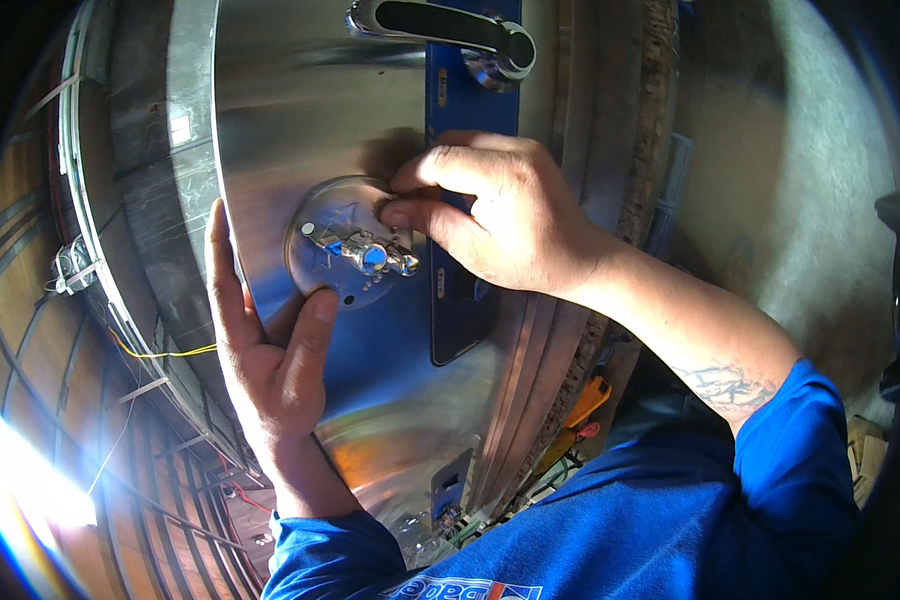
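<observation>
A shiny metal door panel stands in front of me. On its face sits a round metal plate with small holes and a protruding chrome fitting at its middle. My right hand pinches at the plate's upper right rim with thumb and index finger; whatever is between the fingertips is hidden. My left hand lies at the panel's left edge, fingers stretched along that edge. Its thumb touches or nearly touches the plate's lower rim. Right of the plate runs a long dark blue lock plate, partly covered by my right hand.
A chrome and black lever handle juts out at the top. The door frame runs down the right side. Low behind my arm is a yellow tool. Yellow wire hangs at left, where bright light glares.
</observation>
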`<state>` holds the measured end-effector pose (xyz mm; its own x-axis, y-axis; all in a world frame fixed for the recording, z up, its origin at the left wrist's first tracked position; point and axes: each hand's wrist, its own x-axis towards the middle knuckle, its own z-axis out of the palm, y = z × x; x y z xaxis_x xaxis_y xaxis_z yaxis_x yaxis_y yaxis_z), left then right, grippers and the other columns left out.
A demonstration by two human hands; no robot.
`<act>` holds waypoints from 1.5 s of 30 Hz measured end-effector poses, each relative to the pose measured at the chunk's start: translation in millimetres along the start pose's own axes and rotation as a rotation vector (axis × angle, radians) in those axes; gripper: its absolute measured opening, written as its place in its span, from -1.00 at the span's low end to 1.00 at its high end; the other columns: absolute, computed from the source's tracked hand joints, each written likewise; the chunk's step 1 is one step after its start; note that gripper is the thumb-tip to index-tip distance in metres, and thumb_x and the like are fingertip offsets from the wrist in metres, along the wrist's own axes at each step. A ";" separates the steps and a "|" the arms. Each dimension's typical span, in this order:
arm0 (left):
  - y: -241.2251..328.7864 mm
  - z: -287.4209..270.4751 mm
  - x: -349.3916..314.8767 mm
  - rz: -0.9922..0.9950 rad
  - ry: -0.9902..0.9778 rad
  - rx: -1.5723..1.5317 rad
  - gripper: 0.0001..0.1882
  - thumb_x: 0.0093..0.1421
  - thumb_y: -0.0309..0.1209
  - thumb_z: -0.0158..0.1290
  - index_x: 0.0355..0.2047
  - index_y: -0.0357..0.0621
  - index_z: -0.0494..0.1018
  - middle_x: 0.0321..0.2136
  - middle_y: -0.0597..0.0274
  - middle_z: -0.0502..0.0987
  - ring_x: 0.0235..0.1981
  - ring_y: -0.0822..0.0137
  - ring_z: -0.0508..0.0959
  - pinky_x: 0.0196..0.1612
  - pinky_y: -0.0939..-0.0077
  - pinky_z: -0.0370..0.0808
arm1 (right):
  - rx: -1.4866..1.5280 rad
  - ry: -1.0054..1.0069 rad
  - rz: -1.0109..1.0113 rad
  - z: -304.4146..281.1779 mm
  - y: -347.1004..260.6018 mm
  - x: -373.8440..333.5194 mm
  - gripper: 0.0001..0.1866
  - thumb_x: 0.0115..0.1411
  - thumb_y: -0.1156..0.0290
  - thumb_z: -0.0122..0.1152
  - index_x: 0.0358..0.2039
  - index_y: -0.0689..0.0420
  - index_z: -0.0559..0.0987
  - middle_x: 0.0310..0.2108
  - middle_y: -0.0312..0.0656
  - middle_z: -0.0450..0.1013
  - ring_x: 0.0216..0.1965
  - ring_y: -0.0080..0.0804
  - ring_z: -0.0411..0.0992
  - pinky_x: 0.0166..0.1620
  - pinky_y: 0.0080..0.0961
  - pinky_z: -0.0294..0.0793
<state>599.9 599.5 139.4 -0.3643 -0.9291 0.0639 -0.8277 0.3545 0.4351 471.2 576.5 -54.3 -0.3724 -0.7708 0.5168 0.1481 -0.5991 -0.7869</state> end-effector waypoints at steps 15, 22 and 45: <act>0.1 -0.3 -5.8 -0.010 0.066 0.129 0.00 0.12 -0.40 0.26 0.47 -0.19 -0.05 0.38 -0.06 0.14 0.34 0.05 0.25 0.26 0.20 0.34 | 0.145 0.079 0.128 3.9 7.7 -46.9 -0.69 0.11 0.50 0.44 -0.09 0.12 0.67 -0.33 -0.12 0.62 -0.30 -0.22 0.63 -0.27 -0.44 0.61; 5.6 -2.8 -3.3 0.017 0.062 0.124 -0.05 0.14 -0.54 0.22 0.47 -0.20 -0.04 0.35 -0.07 0.19 0.32 0.10 0.29 0.24 0.25 0.38 | 0.184 0.116 -0.045 8.9 6.7 -14.9 -0.66 0.07 0.55 0.46 -0.10 0.12 0.69 -0.33 -0.14 0.63 -0.30 -0.28 0.65 -0.24 -0.46 0.64; 5.2 -0.1 2.7 0.014 0.042 0.139 -0.08 0.18 -0.54 0.19 0.47 -0.19 -0.05 0.28 -0.11 0.30 0.25 0.12 0.38 0.23 0.27 0.38 | 0.058 0.110 -0.081 5.7 12.7 9.6 -0.86 0.15 0.52 0.39 -0.24 0.20 0.68 -0.29 -0.08 0.65 -0.23 -0.25 0.66 -0.15 -0.45 0.63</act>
<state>594.6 598.8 141.9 -0.3602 -0.9266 0.1078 -0.8748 0.3756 0.3060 474.8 560.3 -57.4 -0.4833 -0.6932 0.5347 0.1651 -0.6720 -0.7219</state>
